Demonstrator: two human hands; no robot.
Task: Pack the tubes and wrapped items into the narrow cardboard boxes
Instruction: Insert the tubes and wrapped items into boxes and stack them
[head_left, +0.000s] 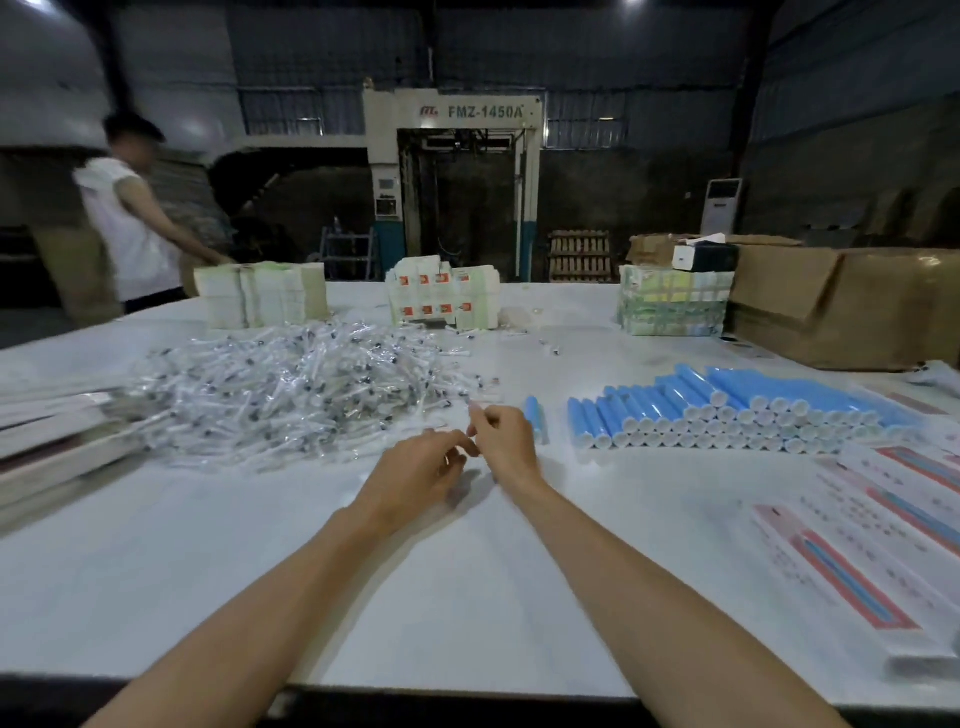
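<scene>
Left hand (421, 478) and right hand (504, 441) are meeting, grips curled; contents too blurred to tell. Crinkly wrapped items (291, 384) are lying left, smooth blue tubes (727, 410) right.

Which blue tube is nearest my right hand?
The single blue tube, lying alone on the table right beside the right hand. All the others are stacked in the pile of blue tubes farther right.

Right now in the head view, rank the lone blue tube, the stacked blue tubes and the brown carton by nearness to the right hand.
1. The lone blue tube, just right of the right hand.
2. The stacked blue tubes, farther right.
3. The brown carton, far right at the back.
</scene>
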